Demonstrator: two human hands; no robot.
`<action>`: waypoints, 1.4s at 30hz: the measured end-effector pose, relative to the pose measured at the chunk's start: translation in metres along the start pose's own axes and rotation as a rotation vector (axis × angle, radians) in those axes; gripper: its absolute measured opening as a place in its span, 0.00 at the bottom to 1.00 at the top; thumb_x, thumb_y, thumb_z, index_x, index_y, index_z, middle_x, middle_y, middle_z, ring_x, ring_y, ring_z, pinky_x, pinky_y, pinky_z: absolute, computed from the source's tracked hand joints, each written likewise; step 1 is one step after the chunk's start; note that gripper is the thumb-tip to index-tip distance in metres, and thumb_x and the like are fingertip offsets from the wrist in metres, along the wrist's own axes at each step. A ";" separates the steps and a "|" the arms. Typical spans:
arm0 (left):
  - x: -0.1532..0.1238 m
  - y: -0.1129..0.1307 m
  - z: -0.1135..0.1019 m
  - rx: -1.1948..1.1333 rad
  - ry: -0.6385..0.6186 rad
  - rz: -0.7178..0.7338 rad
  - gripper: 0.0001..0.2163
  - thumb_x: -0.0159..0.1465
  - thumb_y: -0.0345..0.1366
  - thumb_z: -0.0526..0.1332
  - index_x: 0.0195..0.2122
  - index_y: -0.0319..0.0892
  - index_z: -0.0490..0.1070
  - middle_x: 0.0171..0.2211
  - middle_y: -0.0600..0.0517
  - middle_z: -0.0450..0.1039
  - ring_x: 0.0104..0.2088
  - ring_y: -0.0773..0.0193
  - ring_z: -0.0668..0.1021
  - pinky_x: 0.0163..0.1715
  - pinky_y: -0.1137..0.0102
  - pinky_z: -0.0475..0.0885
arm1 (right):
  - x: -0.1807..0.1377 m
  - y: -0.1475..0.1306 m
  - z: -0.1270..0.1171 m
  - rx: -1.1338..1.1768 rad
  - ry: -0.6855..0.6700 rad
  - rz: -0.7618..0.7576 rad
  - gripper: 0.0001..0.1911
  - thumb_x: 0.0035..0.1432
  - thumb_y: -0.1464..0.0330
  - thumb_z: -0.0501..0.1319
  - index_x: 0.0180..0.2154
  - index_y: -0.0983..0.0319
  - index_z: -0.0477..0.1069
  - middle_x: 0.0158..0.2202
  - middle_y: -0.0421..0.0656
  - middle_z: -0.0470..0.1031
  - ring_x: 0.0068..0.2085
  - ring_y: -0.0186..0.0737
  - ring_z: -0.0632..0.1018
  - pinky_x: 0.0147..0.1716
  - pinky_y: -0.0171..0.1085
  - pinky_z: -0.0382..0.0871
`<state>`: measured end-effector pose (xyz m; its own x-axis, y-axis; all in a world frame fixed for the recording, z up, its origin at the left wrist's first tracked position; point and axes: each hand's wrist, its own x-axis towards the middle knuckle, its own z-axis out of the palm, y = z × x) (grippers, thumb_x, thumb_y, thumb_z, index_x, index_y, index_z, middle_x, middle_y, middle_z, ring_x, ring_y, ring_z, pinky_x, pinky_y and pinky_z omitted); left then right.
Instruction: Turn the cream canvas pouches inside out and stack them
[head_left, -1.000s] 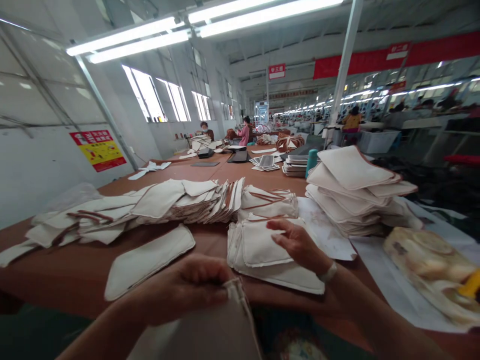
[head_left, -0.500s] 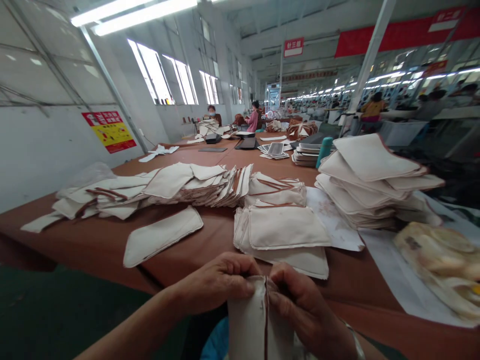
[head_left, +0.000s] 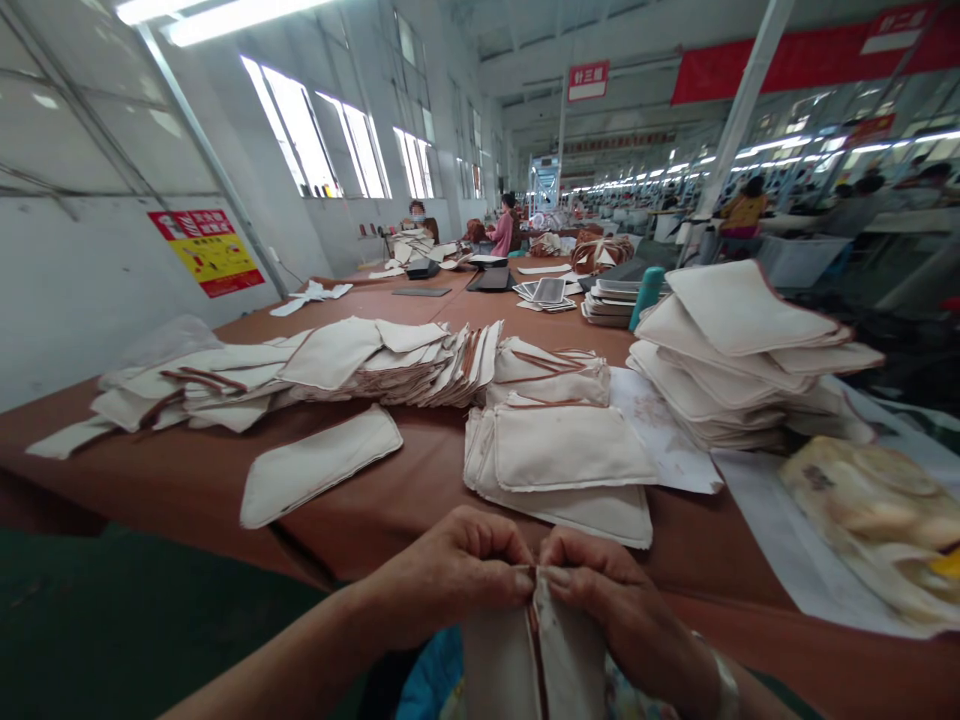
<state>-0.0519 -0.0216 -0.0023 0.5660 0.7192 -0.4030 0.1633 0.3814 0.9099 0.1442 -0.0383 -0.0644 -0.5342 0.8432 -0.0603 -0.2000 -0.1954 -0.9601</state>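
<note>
My left hand (head_left: 457, 572) and my right hand (head_left: 607, 600) meet at the near edge of the brown table (head_left: 187, 480). Both pinch the top edge of a cream cloth pouch (head_left: 536, 655) with a brown seam down its middle. The pouch hangs below the table edge, over my lap. Just beyond my hands lies a small stack of flat cream pouches (head_left: 562, 460). A single long cream piece (head_left: 319, 465) lies to the left of it.
A fanned row of cream pieces with brown trim (head_left: 300, 375) runs across the table's middle. A tall pile of cream pouches (head_left: 739, 355) stands at the right. A clear bag of pale pieces (head_left: 870, 505) lies on white paper at the far right. Other people sit far down the table.
My right hand left the small stack of pouches and came down to join my left hand on the pouch at the table edge. Both hands now pinch its top.
</note>
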 end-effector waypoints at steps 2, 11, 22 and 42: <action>0.001 0.001 0.003 0.070 0.015 0.001 0.12 0.53 0.42 0.66 0.27 0.37 0.71 0.22 0.56 0.65 0.22 0.72 0.62 0.21 0.77 0.54 | 0.002 -0.004 0.000 -0.034 0.022 -0.001 0.16 0.60 0.56 0.57 0.31 0.62 0.64 0.24 0.36 0.59 0.25 0.32 0.58 0.24 0.31 0.52; 0.004 0.001 0.009 0.515 0.126 0.062 0.07 0.59 0.35 0.58 0.28 0.37 0.71 0.22 0.58 0.61 0.23 0.71 0.60 0.19 0.77 0.52 | 0.009 -0.014 -0.004 -0.352 0.081 0.033 0.07 0.51 0.68 0.63 0.28 0.64 0.66 0.23 0.36 0.63 0.25 0.30 0.59 0.23 0.30 0.52; 0.012 -0.013 0.009 0.270 -0.042 -0.012 0.08 0.57 0.37 0.59 0.26 0.37 0.67 0.20 0.59 0.56 0.20 0.73 0.55 0.18 0.75 0.48 | -0.003 -0.012 0.000 -0.338 0.108 -0.175 0.06 0.49 0.78 0.58 0.29 0.65 0.72 0.27 0.40 0.73 0.28 0.33 0.70 0.28 0.30 0.63; 0.012 -0.015 -0.003 0.215 -0.180 0.026 0.19 0.61 0.51 0.61 0.31 0.36 0.68 0.23 0.57 0.59 0.21 0.74 0.57 0.19 0.77 0.50 | -0.030 -0.017 -0.019 -0.365 0.124 -0.141 0.15 0.69 0.61 0.48 0.39 0.63 0.68 0.28 0.39 0.65 0.29 0.33 0.65 0.27 0.31 0.59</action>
<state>-0.0501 -0.0173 -0.0210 0.7031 0.6053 -0.3732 0.3040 0.2186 0.9273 0.1793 -0.0503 -0.0516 -0.4145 0.9075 0.0677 0.0524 0.0981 -0.9938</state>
